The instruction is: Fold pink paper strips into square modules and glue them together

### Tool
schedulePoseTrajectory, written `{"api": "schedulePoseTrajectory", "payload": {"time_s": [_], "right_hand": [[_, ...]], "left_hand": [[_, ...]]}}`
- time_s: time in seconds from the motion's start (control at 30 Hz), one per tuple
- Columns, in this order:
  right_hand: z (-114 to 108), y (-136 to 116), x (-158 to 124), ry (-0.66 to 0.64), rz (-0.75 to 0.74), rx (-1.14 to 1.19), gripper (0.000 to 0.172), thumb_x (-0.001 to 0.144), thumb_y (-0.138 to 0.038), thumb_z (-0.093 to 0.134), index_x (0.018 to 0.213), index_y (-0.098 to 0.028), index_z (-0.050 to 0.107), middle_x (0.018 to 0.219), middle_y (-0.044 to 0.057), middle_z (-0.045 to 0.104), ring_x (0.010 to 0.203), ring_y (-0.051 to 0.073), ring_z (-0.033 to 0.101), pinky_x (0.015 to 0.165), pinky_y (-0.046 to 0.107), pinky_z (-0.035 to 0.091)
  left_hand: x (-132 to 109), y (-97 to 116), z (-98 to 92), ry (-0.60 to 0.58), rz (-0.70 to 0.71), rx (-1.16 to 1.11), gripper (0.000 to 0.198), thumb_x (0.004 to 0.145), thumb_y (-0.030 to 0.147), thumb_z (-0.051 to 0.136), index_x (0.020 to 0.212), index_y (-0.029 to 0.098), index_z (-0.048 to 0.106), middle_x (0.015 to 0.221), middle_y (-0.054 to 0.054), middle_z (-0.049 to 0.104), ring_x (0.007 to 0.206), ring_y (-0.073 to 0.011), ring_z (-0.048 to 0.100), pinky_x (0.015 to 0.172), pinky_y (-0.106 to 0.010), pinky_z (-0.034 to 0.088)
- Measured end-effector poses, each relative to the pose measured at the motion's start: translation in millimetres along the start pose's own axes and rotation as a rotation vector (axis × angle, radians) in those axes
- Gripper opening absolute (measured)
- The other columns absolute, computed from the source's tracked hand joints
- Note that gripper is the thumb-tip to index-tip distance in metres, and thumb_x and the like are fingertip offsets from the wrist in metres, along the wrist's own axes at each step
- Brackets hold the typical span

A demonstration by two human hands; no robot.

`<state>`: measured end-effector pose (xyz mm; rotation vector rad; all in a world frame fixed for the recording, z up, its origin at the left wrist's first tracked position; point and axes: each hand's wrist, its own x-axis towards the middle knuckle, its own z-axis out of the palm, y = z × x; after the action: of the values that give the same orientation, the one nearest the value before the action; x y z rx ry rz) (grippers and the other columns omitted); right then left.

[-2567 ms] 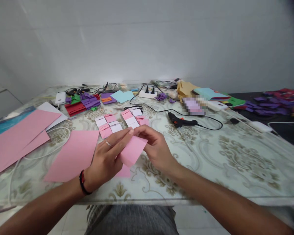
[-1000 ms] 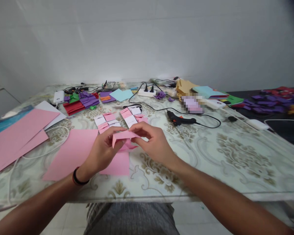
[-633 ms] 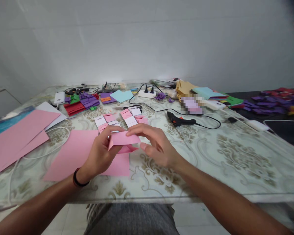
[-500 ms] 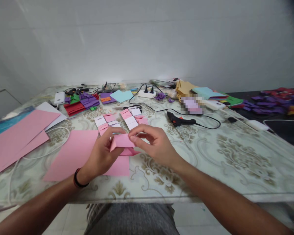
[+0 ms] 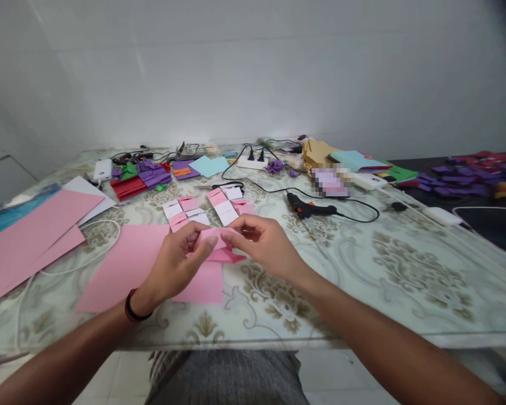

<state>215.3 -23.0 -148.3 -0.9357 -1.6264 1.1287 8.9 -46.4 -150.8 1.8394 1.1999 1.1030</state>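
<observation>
A small folded piece of pink paper (image 5: 219, 241) is held up between both my hands, above the table. My left hand (image 5: 179, 256) pinches its left end, the thumb lying across the front face. At the right end, my right hand (image 5: 265, 242) grips it between thumb and fingers. The lower pink flap sticks out below the fingers. Under and beside my left hand lies a flat pink sheet (image 5: 122, 264), partly covered by that hand. Just beyond the hands are two groups of folded pink and white paper pieces (image 5: 226, 211).
A black glue gun (image 5: 307, 207) with its cable lies to the right. Larger pink sheets (image 5: 34, 236) are at the left. Behind are red and purple folded papers (image 5: 152, 173), light-blue paper (image 5: 211, 165) and a white power strip (image 5: 253, 162). More folded pieces (image 5: 447, 180) lie at far right.
My left thumb has moved from under the pink paper up onto its front face. The paper has tilted, and my right hand has shifted slightly to the right.
</observation>
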Motion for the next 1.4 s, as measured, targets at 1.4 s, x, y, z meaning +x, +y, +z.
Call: {"api": "schedulePoseTrajectory", "payload": {"time_s": [1.4], "right_hand": [[-4,3,0,-0.115,-0.011,0.021,0.017,0.091,-0.035,0.072,0.088,-0.018,0.072,0.077,0.0,0.07,0.07,0.013,0.065,0.07,0.026,0.056]], "left_hand": [[11,2,-16.0,-0.09,-0.039,-0.02,0.026,0.094,0.042,0.071,0.095,0.019,0.084,0.088,-0.004,0.082,0.079,-0.018,0.072,0.07,-0.024,0.057]]}}
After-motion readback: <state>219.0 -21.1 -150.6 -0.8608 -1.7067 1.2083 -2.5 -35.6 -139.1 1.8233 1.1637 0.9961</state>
